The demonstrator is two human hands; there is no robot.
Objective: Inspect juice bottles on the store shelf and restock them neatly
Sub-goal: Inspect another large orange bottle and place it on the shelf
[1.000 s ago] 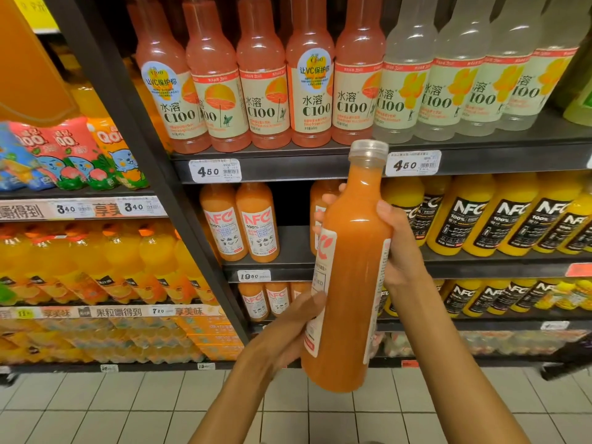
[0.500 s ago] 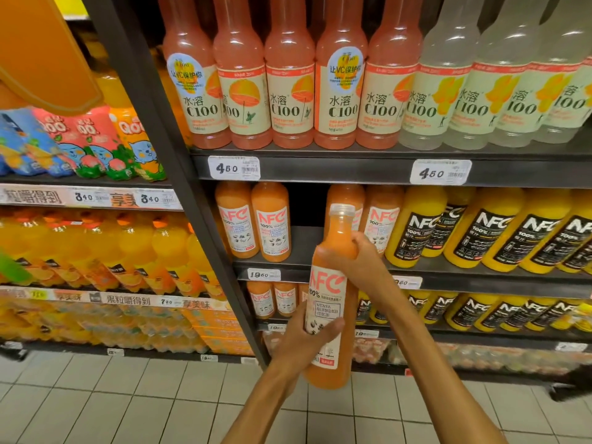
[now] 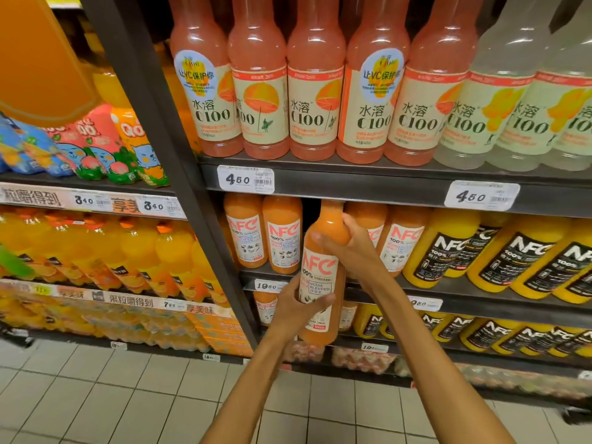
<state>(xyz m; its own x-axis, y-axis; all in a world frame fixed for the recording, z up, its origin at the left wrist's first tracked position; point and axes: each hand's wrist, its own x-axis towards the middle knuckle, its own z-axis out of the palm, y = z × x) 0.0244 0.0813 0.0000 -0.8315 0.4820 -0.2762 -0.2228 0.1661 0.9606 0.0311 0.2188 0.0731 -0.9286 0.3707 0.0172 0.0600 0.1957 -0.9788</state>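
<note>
I hold an orange NFC guava juice bottle (image 3: pixel 320 267) upright in front of the middle shelf (image 3: pixel 448 288), its white label facing me. Its cap reaches into the dark gap between the shelved guava bottles (image 3: pixel 282 233). My right hand (image 3: pixel 355 251) grips the bottle's shoulder and neck. My left hand (image 3: pixel 298 307) grips its lower half, thumb across the label. More guava bottles (image 3: pixel 400 241) stand to the right of the gap.
Yellow NFC bottles with black labels (image 3: pixel 448 248) fill the shelf's right side. Pink and clear C100 bottles (image 3: pixel 317 91) line the shelf above, over 4.50 price tags (image 3: pixel 245 179). A dark upright post (image 3: pixel 179 174) separates the left bay of orange drinks (image 3: pixel 134 251). Tiled floor lies below.
The bottle has moved away from me, toward the shelf, with its cap now in the gap between guava bottles. It was turned so the label faces me. Both hands kept hold.
</note>
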